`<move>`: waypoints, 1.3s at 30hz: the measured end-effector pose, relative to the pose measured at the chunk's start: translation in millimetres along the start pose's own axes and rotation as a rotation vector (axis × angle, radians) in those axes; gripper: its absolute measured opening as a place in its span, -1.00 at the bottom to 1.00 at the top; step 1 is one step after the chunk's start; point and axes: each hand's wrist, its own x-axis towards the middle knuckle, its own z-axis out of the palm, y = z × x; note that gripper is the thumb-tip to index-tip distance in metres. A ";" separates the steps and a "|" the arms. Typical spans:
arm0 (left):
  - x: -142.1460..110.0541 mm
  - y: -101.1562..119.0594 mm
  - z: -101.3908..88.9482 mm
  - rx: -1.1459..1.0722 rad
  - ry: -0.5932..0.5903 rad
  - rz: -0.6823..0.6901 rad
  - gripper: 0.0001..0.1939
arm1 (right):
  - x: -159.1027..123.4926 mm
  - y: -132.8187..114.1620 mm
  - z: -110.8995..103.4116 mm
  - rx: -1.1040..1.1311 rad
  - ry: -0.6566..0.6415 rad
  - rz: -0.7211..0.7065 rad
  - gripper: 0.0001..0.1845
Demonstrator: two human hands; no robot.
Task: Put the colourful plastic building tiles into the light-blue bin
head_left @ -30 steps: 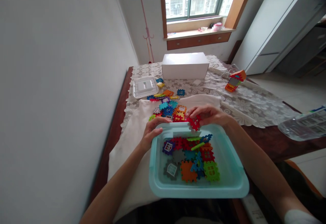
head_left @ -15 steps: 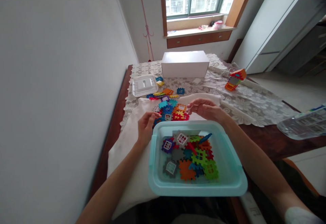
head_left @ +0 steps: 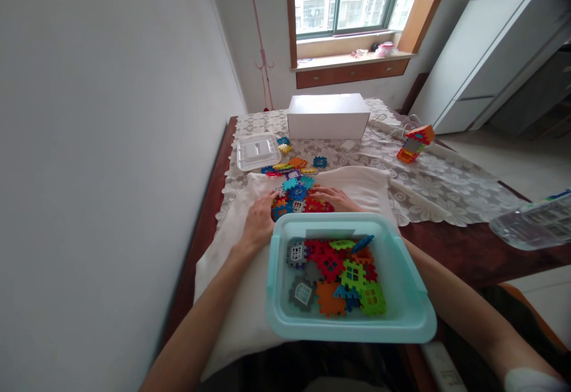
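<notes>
Worktop (head_left: 464, 249) under lace (head_left: 432, 193) | head view: I have the tile pile (head_left: 296, 192) mostly on white cloth (head_left: 238, 320), just beyond the tub (head_left: 352, 334) | left hand (head_left: 260, 216) at the pile's left edge, right hand (head_left: 338, 200) at its right | fingers (head_left: 323, 191) of both bent about it; whether they grasp any, I cannot tell | more tiles (head_left: 331, 298) inside the tub

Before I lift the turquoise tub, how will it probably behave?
The turquoise tub looks like moulded plastic with a thick rim, so probably fairly stiff. Its thin toy pieces suggest a light load. They lie loose, so they'd likely slide if tilted.
</notes>
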 end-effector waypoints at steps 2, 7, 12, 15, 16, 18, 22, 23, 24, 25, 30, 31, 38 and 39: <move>-0.1 2.5 -1.3 -0.029 -0.007 0.004 -0.39 | 1.1 1.6 -1.4 0.004 -0.004 -0.046 -0.49; -0.6 10.9 -6.6 -0.151 0.034 -0.035 -0.56 | 3.2 -2.0 -5.8 0.011 0.007 -0.081 -0.58; -1.3 10.0 -2.9 -0.282 0.099 -0.033 -0.53 | -0.8 -6.1 -7.2 0.003 0.029 -0.085 -0.50; -0.4 9.5 -2.0 -0.325 0.130 -0.023 -0.54 | -1.0 -5.4 -7.6 -0.004 0.025 -0.097 -0.50; 0.3 9.5 -2.8 -0.314 0.139 -0.017 -0.55 | -0.5 -4.7 -7.6 -0.006 0.021 -0.099 -0.51; 1.9 9.5 -5.8 -0.236 0.169 -0.003 -0.59 | 0.9 -3.1 -7.2 -0.007 0.012 -0.096 -0.53; 3.6 10.9 -14.3 -0.023 0.160 -0.027 -0.70 | 2.7 -1.2 -6.4 -0.015 -0.001 -0.061 -0.59; 3.3 11.6 -16.0 0.009 0.134 -0.038 -0.67 | 2.7 -1.4 -6.6 -0.017 -0.003 -0.051 -0.61; 2.8 12.2 -17.2 0.031 0.100 -0.043 -0.63 | 2.5 -1.7 -7.0 -0.018 -0.007 -0.044 -0.63; 1.9 12.9 -18.0 0.043 0.067 -0.039 -0.57 | 2.2 -2.3 -7.6 -0.018 -0.012 -0.038 -0.65; -1.3 13.4 -17.1 0.018 0.023 -0.006 -0.42 | 1.9 -5.0 -9.9 0.001 -0.030 -0.029 -0.62; -1.2 13.1 -16.6 0.003 0.038 -0.018 -0.46 | 2.2 -5.4 -10.0 0.006 -0.029 -0.027 -0.61; 2.0 16.8 -18.4 -0.028 0.084 -0.047 -0.73 | 5.5 -1.4 -7.8 -0.022 -0.073 0.000 -0.59; 2.0 18.2 -19.1 -0.028 0.077 -0.042 -0.74 | 6.1 0.7 -6.8 -0.024 -0.073 0.000 -0.59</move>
